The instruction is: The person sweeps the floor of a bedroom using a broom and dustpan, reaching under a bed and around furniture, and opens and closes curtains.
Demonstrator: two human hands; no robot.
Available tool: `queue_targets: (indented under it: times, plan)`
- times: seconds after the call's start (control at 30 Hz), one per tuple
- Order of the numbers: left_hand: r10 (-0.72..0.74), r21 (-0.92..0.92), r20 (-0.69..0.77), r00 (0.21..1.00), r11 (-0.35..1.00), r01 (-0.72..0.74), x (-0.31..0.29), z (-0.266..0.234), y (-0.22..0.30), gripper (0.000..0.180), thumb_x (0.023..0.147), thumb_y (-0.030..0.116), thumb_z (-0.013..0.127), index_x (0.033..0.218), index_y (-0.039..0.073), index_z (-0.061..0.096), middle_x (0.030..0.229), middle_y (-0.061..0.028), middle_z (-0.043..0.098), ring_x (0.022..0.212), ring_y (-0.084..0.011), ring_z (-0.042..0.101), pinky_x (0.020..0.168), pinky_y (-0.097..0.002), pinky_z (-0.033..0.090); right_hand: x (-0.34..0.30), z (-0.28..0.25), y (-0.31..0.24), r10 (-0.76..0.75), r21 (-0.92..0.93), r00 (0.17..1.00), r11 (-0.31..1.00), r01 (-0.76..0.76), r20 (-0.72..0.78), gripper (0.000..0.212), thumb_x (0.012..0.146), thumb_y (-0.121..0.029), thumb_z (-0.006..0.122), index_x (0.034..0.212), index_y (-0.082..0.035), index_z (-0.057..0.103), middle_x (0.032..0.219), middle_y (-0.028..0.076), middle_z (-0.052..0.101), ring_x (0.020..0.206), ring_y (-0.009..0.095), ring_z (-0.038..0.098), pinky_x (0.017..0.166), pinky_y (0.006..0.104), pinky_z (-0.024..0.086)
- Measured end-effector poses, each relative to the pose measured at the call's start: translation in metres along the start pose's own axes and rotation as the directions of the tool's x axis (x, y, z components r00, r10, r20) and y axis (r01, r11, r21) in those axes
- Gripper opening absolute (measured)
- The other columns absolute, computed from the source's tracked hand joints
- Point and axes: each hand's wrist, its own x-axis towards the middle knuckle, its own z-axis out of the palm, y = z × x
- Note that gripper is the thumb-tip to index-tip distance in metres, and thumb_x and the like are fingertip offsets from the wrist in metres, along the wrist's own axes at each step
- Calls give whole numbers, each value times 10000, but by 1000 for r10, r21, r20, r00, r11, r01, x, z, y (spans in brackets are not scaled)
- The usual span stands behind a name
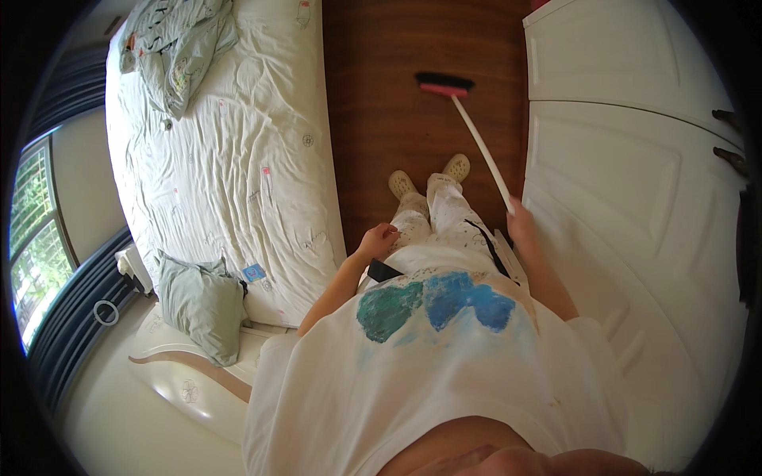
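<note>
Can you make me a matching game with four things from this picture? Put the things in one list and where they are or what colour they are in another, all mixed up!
Things
1. Broom
2. Pillow
3. Clogs
4. Curtains

Places and colours
A. Cream, worn on the wooden floor
B. Dark blue, by the window
C. Handle held in the right hand
D. Pale grey-green, at the headboard

Right pairs: 1-C, 2-D, 3-A, 4-B
</note>
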Motion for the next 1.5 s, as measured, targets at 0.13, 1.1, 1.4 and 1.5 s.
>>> queue_targets:
  times: [0.13, 1.1, 1.4, 1.5]
  plan:
    - [14, 63, -55, 998, 998, -10, 0, 4, 19, 307, 741, 279, 569, 920, 30, 552, 775, -108, 591, 715, -186, 569, 647, -286, 451, 88, -27, -62, 46, -40, 994, 998, -42, 102, 452, 753, -73, 512, 1184, -99, 381, 962, 220, 526, 890, 358, 502, 763, 352, 414]
    - [463, 377, 184, 867, 782, -497, 129, -116, 108, 300, 786, 296, 483, 973, 74, 558, 964, -108, 562, 927, -280, 501, 832, -363, 357, 111, -79, -55, 27, 277, 994, 959, -55, 104, 394, 765, -102, 492, 1154, -92, 430, 1007, 188, 524, 923, 307, 514, 776, 348, 400]
    - [439, 257, 379, 815, 796, -548, 150, -172, 152, 292, 818, 275, 425, 1001, 84, 549, 1017, -108, 542, 988, -273, 471, 856, -352, 350, 106, -100, -108, 376, 428, 900, 791, -437, 222, 353, 771, -101, 499, 1118, -47, 478, 1011, 141, 541, 893, 194, 524, 742, 289, 412]
    - [380, 252, 478, 792, 805, -537, 172, -167, 138, 292, 807, 272, 429, 1013, 104, 549, 1045, -100, 529, 1000, -263, 465, 872, -348, 337, 185, -90, -87, 244, 405, 952, 864, -299, 183, 345, 780, -92, 486, 1125, -88, 474, 703, 70, 510, 560, 131, 461, 478, 259, 376]
